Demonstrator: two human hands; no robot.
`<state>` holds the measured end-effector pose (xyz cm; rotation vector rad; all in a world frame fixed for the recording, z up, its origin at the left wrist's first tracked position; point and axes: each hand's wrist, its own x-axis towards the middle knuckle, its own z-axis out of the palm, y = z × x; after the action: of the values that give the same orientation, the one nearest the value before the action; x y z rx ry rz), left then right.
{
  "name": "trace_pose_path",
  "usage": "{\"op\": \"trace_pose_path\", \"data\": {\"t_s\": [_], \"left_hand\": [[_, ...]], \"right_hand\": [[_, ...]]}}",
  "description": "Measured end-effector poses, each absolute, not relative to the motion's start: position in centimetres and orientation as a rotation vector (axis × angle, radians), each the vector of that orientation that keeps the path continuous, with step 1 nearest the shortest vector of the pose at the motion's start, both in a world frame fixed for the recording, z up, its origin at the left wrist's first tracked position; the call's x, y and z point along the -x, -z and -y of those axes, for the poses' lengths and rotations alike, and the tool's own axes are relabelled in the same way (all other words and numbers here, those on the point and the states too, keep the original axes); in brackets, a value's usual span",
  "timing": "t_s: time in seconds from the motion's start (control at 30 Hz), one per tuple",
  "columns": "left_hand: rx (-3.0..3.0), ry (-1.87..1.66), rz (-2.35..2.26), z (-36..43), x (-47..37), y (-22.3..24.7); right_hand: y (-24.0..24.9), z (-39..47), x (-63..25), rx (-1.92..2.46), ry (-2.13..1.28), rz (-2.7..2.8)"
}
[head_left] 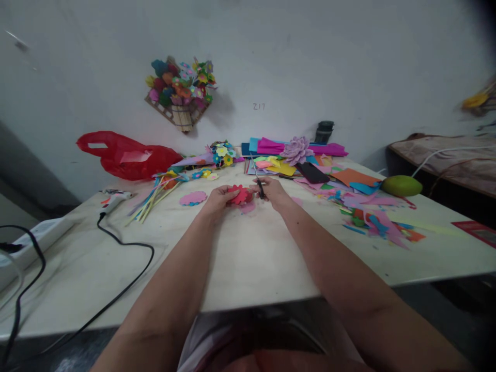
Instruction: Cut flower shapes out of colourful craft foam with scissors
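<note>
My left hand (219, 198) is closed on a red scalloped flower cutout (239, 195), thumb on top, held just above the table. Close beside it, my right hand (272, 190) grips a pair of scissors (260, 189) by the black handles, the blades pointing up and away from me. Pinkish scraps (248, 207) lie under the red cutout. To the left of my left hand, a pink scalloped cutout (192, 198) rests on the table, with a bit of blue showing beneath its edge.
A glue gun (115, 200) with a black cord and a power strip (39, 243) are at left. Behind are a red plastic bag (127, 157), thin sticks (155, 199) and a purple flower (297, 150). Coloured scraps (382, 222), a phone (312, 172) and a green fruit (402, 185) lie right.
</note>
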<state>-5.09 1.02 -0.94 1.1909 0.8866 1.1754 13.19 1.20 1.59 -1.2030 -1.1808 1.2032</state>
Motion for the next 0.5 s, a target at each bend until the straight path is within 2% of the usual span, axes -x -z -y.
{"op": "trace_pose_path", "data": {"t_s": [0.5], "left_hand": [[-1.168,-1.185,-0.886,-0.63,4.34,0.81]], "right_hand": [[-1.23,-0.86,-12.24,1.041,-1.176,1.266]]}}
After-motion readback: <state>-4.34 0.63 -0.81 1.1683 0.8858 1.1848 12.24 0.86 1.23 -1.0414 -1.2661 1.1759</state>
